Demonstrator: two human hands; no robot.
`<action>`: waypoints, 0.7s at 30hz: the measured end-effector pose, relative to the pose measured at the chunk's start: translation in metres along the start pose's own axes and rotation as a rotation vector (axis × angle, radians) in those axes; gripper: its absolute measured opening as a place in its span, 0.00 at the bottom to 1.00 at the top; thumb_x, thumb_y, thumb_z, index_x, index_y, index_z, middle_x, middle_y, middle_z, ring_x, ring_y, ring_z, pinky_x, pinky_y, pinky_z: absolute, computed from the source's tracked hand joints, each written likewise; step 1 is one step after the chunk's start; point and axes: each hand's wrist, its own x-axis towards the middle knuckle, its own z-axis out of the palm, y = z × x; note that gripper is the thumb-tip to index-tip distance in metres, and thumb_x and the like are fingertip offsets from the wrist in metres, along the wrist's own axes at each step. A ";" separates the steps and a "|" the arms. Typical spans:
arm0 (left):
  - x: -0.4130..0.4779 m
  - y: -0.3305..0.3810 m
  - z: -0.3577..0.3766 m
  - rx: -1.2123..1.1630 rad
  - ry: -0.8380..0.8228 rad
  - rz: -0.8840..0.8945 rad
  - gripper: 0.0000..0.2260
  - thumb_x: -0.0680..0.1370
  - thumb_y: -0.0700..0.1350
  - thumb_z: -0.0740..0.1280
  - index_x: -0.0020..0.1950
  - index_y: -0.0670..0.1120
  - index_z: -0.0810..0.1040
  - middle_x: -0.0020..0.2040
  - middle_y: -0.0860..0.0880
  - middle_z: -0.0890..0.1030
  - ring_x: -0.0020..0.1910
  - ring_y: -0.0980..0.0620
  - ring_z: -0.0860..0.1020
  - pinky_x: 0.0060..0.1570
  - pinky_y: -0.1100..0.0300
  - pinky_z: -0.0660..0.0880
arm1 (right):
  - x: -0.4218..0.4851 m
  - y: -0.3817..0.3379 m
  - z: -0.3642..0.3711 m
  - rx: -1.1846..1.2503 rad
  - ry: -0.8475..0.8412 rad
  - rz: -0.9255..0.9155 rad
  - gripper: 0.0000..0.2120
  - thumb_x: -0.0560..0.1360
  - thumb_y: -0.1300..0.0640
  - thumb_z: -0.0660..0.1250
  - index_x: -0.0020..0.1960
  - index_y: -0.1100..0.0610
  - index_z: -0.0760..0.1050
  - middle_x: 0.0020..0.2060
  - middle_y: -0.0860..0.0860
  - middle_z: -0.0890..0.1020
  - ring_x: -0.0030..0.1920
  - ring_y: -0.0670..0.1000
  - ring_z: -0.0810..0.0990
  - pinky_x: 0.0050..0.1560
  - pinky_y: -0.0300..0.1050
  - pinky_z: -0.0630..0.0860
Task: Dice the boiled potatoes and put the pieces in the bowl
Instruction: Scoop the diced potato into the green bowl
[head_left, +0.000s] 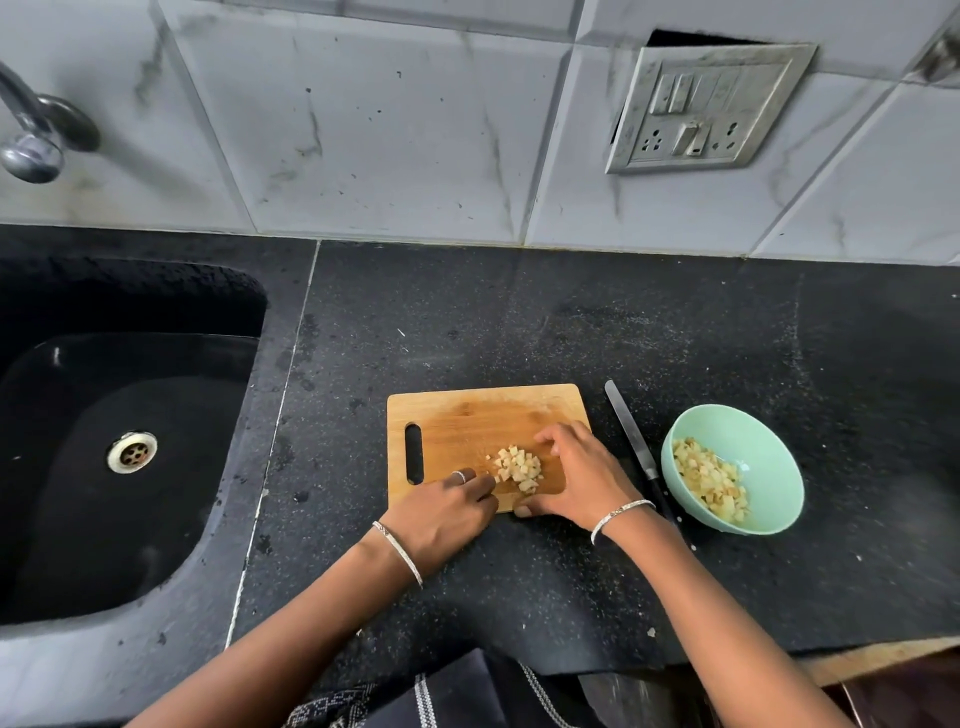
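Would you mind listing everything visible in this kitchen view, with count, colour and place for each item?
Cutting board: one, light wood, on the counter at centre.
Diced potato pile: one, pale yellow, on the board between the hands.
Bowl: one, mint green, right of the board, holding diced potato.
Knife: one, steel blade with dark handle, lying between board and bowl.
Counter: one, black speckled.
Sink: one, black, at left, with a metal drain.
Tap: one, chrome, upper left.
Switch panel: one, grey, on the tiled wall.
Left hand: one, ringed, bangle at wrist, at the pile's left.
Right hand: one, bangle at wrist, cupped at the pile's right.
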 end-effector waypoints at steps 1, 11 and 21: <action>-0.001 0.000 0.002 -0.031 0.005 -0.007 0.11 0.75 0.42 0.54 0.40 0.47 0.76 0.43 0.49 0.76 0.37 0.49 0.77 0.28 0.57 0.77 | 0.002 -0.002 0.002 -0.013 -0.015 0.001 0.40 0.60 0.42 0.81 0.66 0.51 0.68 0.60 0.46 0.70 0.59 0.47 0.73 0.59 0.43 0.70; 0.010 -0.018 -0.002 -0.525 0.192 -0.453 0.05 0.76 0.37 0.68 0.49 0.46 0.80 0.48 0.49 0.78 0.44 0.47 0.78 0.42 0.56 0.75 | 0.012 -0.019 0.005 0.209 0.033 -0.046 0.27 0.62 0.55 0.82 0.58 0.49 0.77 0.55 0.43 0.74 0.50 0.45 0.76 0.57 0.48 0.77; 0.017 -0.017 -0.006 -0.652 0.291 -0.624 0.06 0.72 0.53 0.73 0.42 0.52 0.82 0.36 0.57 0.84 0.36 0.58 0.81 0.44 0.58 0.74 | -0.032 -0.045 0.017 0.188 0.012 -0.042 0.06 0.69 0.50 0.77 0.39 0.50 0.82 0.34 0.42 0.80 0.35 0.39 0.76 0.38 0.31 0.70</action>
